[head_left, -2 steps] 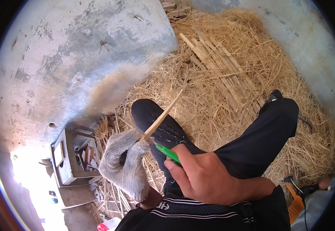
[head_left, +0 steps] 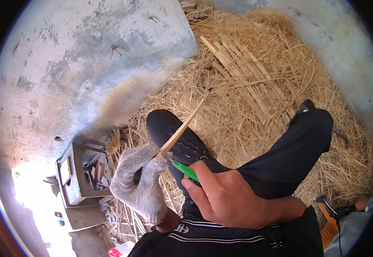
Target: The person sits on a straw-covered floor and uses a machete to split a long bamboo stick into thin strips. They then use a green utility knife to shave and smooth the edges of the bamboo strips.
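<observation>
My left hand (head_left: 140, 184), in a grey knitted glove, is closed around the lower end of a thin, pale bamboo strip (head_left: 181, 129). The strip slants up and to the right over my left knee and tapers to a point. In my bare right hand (head_left: 233, 199) is a green-handled knife (head_left: 185, 170), gripped with thumb and forefinger along the handle. Its blade shows only as a small grey piece, close to the gloved fingertips and the strip's lower end. Whether the blade touches the strip I cannot tell.
My dark-trousered legs (head_left: 289, 145) are spread over shavings (head_left: 280, 55). A stack of split strips (head_left: 242, 68) lies ahead. At left stand a wall (head_left: 88, 55) and a wooden frame (head_left: 79, 195) full of scraps. Another person's hand (head_left: 361, 204) and an orange object (head_left: 328, 227) are at lower right.
The knife in my right hand has shifted very slightly left, toward the gloved fingers. Both hands keep their hold, and the strip stays almost where it was.
</observation>
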Demonstrator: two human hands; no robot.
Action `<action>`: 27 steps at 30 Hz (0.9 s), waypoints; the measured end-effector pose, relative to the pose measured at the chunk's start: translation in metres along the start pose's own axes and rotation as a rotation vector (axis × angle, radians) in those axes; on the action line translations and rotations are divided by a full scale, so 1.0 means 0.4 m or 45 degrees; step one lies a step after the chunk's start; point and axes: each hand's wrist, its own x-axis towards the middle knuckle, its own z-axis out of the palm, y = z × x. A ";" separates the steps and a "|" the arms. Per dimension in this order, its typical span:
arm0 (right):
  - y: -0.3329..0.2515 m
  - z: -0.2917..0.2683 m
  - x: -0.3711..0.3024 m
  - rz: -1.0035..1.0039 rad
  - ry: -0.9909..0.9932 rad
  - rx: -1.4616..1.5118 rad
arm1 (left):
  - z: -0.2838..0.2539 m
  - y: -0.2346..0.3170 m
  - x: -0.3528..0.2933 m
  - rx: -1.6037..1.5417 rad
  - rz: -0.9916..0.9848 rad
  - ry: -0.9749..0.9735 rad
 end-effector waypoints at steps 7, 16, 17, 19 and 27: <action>0.035 0.044 -0.009 0.008 0.070 -0.222 | -0.013 -0.011 -0.008 0.129 0.039 -0.048; 0.185 0.075 -0.028 0.400 0.041 -0.719 | 0.041 -0.009 0.003 0.051 0.119 0.012; 0.282 0.091 -0.042 0.540 -0.003 -0.838 | 0.039 0.007 0.009 0.085 0.065 0.039; 0.370 0.087 -0.093 0.561 -0.006 -0.651 | 0.011 -0.004 0.026 -0.024 0.064 0.010; 0.063 -0.020 -0.027 0.116 0.126 0.062 | 0.038 -0.016 0.000 -0.122 0.001 -0.039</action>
